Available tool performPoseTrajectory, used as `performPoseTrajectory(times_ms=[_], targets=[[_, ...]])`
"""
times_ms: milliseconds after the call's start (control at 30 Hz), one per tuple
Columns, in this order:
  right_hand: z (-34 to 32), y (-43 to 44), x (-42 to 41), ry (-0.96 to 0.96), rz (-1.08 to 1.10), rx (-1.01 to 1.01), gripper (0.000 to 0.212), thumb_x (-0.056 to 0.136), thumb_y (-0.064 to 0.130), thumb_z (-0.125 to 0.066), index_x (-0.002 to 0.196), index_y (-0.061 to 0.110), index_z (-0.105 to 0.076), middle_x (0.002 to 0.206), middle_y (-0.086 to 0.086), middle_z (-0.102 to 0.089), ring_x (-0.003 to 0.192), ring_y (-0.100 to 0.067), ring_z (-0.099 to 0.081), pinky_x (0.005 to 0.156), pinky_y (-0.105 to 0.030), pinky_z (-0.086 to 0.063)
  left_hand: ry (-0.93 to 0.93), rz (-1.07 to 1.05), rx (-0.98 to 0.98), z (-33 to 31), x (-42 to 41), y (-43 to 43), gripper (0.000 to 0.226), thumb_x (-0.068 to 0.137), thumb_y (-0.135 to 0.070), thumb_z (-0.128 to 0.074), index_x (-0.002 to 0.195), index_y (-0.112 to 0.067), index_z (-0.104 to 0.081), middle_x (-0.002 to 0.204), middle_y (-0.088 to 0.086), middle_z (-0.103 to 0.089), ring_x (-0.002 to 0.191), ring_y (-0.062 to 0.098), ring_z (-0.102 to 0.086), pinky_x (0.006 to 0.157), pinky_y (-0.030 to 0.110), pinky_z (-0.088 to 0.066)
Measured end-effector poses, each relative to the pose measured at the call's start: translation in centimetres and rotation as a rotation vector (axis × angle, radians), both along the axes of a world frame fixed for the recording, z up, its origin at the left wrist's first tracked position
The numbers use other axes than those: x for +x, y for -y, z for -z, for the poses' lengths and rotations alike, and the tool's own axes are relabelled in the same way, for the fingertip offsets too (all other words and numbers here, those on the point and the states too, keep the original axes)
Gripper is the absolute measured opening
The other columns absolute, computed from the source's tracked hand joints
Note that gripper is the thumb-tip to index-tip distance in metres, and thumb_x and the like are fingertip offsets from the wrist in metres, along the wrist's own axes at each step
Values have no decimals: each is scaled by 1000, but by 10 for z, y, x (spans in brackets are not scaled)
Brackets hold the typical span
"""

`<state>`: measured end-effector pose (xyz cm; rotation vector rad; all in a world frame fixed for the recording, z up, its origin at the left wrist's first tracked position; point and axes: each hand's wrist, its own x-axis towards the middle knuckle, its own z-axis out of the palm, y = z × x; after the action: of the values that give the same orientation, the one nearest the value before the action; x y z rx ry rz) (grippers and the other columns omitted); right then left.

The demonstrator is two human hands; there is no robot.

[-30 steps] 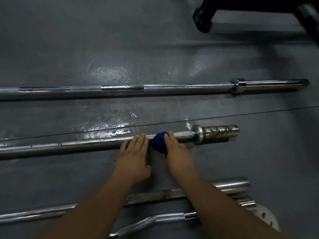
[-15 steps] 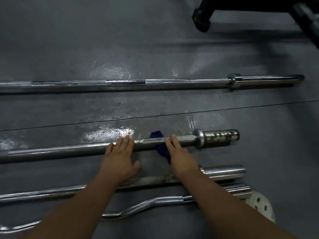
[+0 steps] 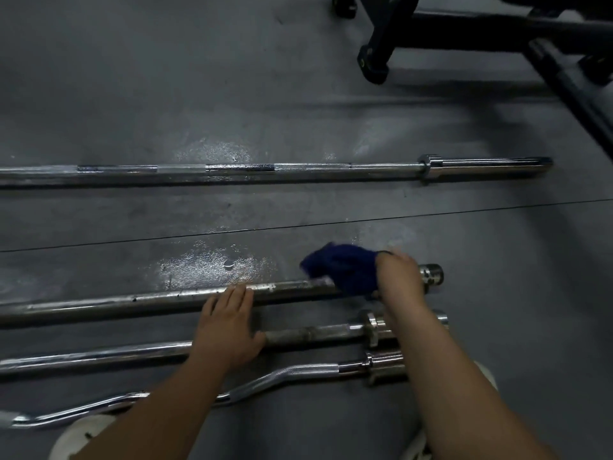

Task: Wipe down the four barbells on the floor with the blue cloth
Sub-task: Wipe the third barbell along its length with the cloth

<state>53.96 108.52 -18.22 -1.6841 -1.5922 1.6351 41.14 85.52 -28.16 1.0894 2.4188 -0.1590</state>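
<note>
Head view: four barbells lie roughly side by side on the dark grey floor [image 3: 298,94], each running left to right; the far barbell [image 3: 298,171] lies well apart from the others, beyond a thin seam [image 3: 331,224] in the floor; the second barbell [image 3: 132,302] lies nearer, just past a shiny patch [image 3: 212,263]; the third barbell [image 3: 315,332] lies just beside it on the near side; the curved bar [image 3: 292,373] lies nearest of all, its sleeve close against the third barbell's sleeve.

The blue cloth [image 3: 345,270] sits bunched on the second barbell, close to its right-hand collar, covering the shaft there; part of it sticks out to the left, and it is somewhat blurred; the right grip [image 3: 401,277] has hold of it, fingers closed round the bunch from the right and pressing it onto the bar, with the bar's short sleeve showing just beyond the knuckles.

The left grip [image 3: 229,323] is spread flat and holds nothing; its straight fingertips rest on the second barbell's shaft, left of the cloth, while the palm lies over the gap between the second and third barbells and the thumb reaches the third barbell's shaft.

A black metal frame [image 3: 464,24] stands at the top right; white shoes [image 3: 76,436] show at the bottom edge.
</note>
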Motion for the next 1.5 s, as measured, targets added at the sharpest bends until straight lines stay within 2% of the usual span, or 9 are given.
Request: performPoseTrajectory(times_ms=[267, 533, 700, 833, 900, 1000, 1133, 1300, 1500], targets=[[46, 16, 21, 206, -338, 195, 59, 88, 7, -61, 140, 30, -43, 120, 7, -48, 96, -11, -52, 79, -24, -44, 42, -32, 3, -1, 3, 3, 105, 66, -69, -15, 159, -22, -4, 167, -1, -3, 152, 17, -6, 122, 39, -8], [121, 25, 16, 422, -465, 596, 30, 97, 12, -53, 126, 13, -60, 145, -11, -35, 120, -27, -49, 97, -30, -44, -33, 2, 124, 13, -6, 3, 93, 67, -62, -34, 142, -10, -49, 143, 13, -49, 131, 35, -44, 110, 49, -34], [126, 51, -8, 461, -328, 546, 38, 97, 9, -52, 134, 14, -54, 141, -8, -51, 122, -29, -39, 99, -34, -38, -16, -10, 116, 26, 0, 4, 98, 71, -63, -34, 153, -9, -32, 162, 11, -24, 149, 29, -22, 120, 50, -18], [117, 64, -19, 291, -784, 645, 30, 87, 2, -57, 115, 11, -62, 116, -3, -64, 109, -27, -47, 93, -38, -44, -29, -42, 140, 29, -1, 4, 91, 73, -59, -40, 148, -7, -42, 158, 11, -35, 145, 30, -32, 117, 51, -26], [123, 49, -11, 302, -695, 694, 30, 84, 1, -57, 111, 12, -63, 113, -4, -63, 107, -28, -50, 93, -40, -46, -25, -43, 159, 30, -2, 4, 88, 74, -58, -40, 146, -8, -45, 156, 11, -39, 143, 29, -35, 115, 51, -28], [134, 51, -3, 414, -426, 640, 41, 81, -2, -57, 119, 12, -63, 134, -10, -56, 127, -34, -44, 110, -39, -35, -25, -45, 173, 31, -2, 6, 87, 74, -58, -39, 146, -9, -45, 155, 10, -40, 143, 29, -36, 116, 50, -28], [130, 90, -24, 376, -764, 579, 53, 90, 11, -56, 142, 18, -47, 159, -1, -28, 150, -24, -9, 120, -34, -17, -18, -42, 186, 31, 0, 6, 89, 73, -57, -39, 147, -8, -43, 155, 11, -39, 143, 30, -36, 116, 51, -27], [118, 25, 8, 414, -623, 543, 51, 85, -6, -49, 130, 17, -59, 141, -4, -51, 132, -22, -45, 107, -32, -39, -37, -31, 159, 31, -2, 6, 92, 74, -61, -33, 151, -11, -37, 158, 9, -34, 146, 29, -29, 118, 50, -21], [119, 58, -13, 464, -688, 542, 62, 85, -2, -55, 144, 13, -42, 160, -5, -22, 148, -21, -14, 118, -30, -19, -58, -26, 152, 37, -1, 3, 90, 72, -60, -38, 145, -7, -45, 151, 14, -44, 140, 33, -38, 115, 55, -27]])
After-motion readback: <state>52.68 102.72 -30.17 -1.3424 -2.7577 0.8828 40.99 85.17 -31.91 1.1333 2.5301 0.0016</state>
